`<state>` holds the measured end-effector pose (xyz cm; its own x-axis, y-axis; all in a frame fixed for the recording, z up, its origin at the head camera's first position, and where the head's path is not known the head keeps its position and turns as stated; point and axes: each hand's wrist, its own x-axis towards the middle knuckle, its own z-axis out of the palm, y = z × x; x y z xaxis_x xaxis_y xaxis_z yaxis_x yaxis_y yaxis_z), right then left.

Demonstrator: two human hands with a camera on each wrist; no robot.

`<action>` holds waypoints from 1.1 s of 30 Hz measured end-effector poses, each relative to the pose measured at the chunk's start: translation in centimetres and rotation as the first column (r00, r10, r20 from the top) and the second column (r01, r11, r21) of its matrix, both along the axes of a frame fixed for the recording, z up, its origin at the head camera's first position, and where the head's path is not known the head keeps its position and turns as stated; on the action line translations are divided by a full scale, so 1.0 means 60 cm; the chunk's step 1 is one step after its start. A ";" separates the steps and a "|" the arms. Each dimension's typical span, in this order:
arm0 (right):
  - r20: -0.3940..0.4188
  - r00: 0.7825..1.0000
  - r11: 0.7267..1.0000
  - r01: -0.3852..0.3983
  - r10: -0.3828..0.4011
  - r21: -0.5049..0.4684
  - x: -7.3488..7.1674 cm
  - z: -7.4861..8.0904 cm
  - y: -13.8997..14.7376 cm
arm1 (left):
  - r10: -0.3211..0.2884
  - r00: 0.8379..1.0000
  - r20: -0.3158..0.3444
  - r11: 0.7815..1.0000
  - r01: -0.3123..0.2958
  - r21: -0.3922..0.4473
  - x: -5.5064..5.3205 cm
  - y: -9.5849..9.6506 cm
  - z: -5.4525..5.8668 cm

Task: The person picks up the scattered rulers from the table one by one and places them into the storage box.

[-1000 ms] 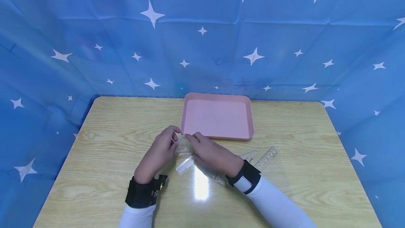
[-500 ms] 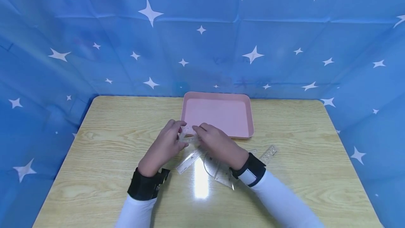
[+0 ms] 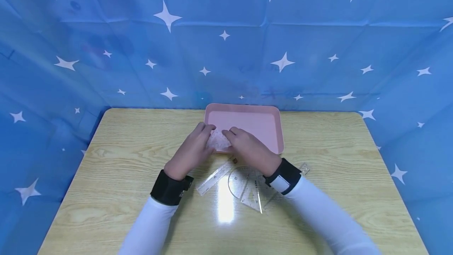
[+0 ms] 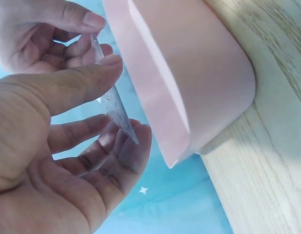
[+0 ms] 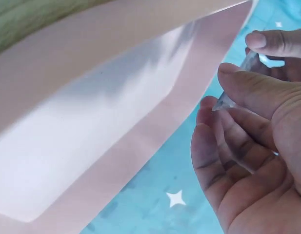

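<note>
1. The left hand (image 3: 192, 146) pinches a transparent measuring plate (image 3: 218, 141) with printed marks. Its thumb presses one face, its fingers support the other, and they are bent only partly, with a moderate gap below the thumb.

2. The right hand (image 3: 247, 146) pinches the same plate from the other side, also between thumb and fingertips. Its lower fingers are loosely bent. The full outline of the plate I cannot tell, because fingers cover much of it.

3. The plate is above the near left corner of the pink tray (image 3: 255, 125); in the left wrist view it is tilted and apart from the tray wall.

4. On the desk (image 3: 124, 160), between the forearms, lie a straight ruler (image 3: 214, 179), a round-edged protractor (image 3: 237, 180) and a triangular set square (image 3: 250, 198). A second ruler (image 3: 305, 168) is partly hidden by the right wrist.

5. The tray has a raised rim; its far side is near the desk's back edge, where the blue star curtain (image 3: 226, 58) hangs. Wood surface extends widely at both sides of the tray.
</note>
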<state>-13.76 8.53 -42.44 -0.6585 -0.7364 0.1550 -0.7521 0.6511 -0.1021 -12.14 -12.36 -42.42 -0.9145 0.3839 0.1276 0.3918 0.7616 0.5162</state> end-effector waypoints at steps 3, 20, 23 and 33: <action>-0.002 1.000 0.999 0.001 -0.001 0.049 -0.014 0.004 0.002 | -0.008 1.000 -0.011 0.999 0.008 -0.031 -0.012 0.005 -0.001; 0.047 0.998 0.994 0.025 -0.031 0.106 -0.084 -0.009 -0.001 | 0.010 0.999 0.048 0.994 -0.005 -0.109 -0.076 0.026 -0.029; 0.116 0.992 0.994 0.047 -0.059 0.102 -0.093 -0.007 -0.003 | 0.011 0.998 0.062 0.993 -0.004 -0.116 -0.086 0.027 -0.031; 0.237 0.965 0.987 0.083 -0.114 0.135 -0.124 -0.012 -0.012 | 0.009 0.993 0.121 0.987 0.010 -0.161 -0.116 0.034 -0.032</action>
